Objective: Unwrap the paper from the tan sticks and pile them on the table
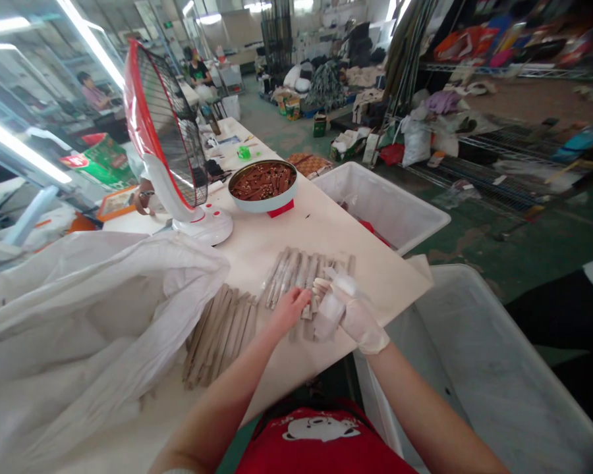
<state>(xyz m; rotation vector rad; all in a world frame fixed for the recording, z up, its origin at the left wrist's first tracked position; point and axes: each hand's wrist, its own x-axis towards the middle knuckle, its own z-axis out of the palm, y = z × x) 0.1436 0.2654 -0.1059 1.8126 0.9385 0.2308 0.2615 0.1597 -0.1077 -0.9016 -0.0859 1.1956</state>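
Observation:
My bare left hand (292, 309) is closed, fingertips together, above the near ends of a row of grey-beige strips (289, 270). What it pinches, if anything, is hidden. My right hand (360, 324) wears a pale thin glove and is closed on a stack of small translucent white sheets (330, 313), perhaps plastic bags; blur hides the exact kind. Both hands are close together over the table. Some strips in the row seem to bear a whitish wrapping. A second bundle of plain grey-beige strips (222, 336) lies left of my left forearm.
A white cloth (103, 296) covers the table's left side. Behind it stands a red and white fan (165, 138). A round tin (261, 204) holds brown pieces. White plastic bins (390, 204) stand along the table's right edge. Other people sit far back; a dark-clothed leg (556, 309) shows at right.

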